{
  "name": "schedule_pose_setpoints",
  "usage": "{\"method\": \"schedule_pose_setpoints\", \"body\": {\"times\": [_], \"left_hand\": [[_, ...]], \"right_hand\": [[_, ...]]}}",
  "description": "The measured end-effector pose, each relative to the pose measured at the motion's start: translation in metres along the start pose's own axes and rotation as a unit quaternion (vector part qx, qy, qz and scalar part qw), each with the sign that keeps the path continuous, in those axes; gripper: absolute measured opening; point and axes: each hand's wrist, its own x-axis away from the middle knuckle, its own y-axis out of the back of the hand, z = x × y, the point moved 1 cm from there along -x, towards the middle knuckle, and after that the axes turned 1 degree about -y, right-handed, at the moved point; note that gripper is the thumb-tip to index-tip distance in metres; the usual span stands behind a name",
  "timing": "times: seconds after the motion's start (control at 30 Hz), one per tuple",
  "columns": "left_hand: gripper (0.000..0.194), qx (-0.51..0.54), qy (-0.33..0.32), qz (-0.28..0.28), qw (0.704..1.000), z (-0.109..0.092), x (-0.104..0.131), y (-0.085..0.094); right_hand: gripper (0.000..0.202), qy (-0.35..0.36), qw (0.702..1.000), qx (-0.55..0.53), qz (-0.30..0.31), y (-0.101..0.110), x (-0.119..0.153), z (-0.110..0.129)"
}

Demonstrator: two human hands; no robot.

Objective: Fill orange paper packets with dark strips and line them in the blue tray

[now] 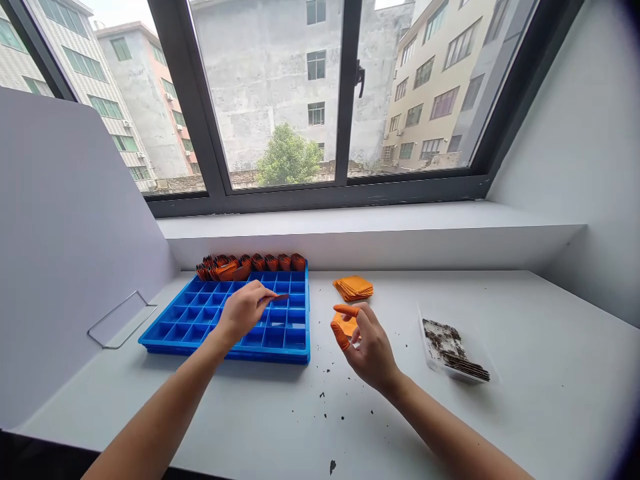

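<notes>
My left hand (245,308) reaches over the blue compartment tray (200,343), its fingers pinching a thin, flat reddish-brown piece (281,297). What that piece is made of I cannot make out. Orange finger cots cover the thumb and index finger of my right hand (367,343), which are spread apart with nothing between them. Behind those fingers lie orange square sheets (351,325), partly hidden by the hand. Just beyond is a neat stack of similar orange squares (354,288). Folded orange-and-dark pieces (227,269) stand packed along the tray's back row.
On the right, a clear plastic container (435,363) holds thin dark sheets (465,367) and crumbs. Dark flakes (333,467) are scattered over the white table (280,427). A bent wire handle (121,320) sticks out at the left, beside a white panel (65,267). A window sill borders the back.
</notes>
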Motion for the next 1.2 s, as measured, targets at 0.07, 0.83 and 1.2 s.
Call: {"method": "schedule_pose_setpoints", "body": {"times": [0.07,0.83,1.2], "left_hand": [[0.027,-0.031,0.049,-0.013,0.998,0.043,-0.017,0.012],[0.038,-0.224,0.179,0.019,0.958,0.145,-0.038,-0.025],[0.04,-0.266,0.158,0.074,0.948,0.135,-0.043,-0.041]], "right_hand": [[0.026,0.002,1.0,0.01,0.0,0.003,-0.001,-0.001],[0.032,0.071,0.997,-0.005,0.015,0.006,0.005,0.015],[0.032,0.053,0.997,-0.028,0.049,0.001,0.011,0.011]]}}
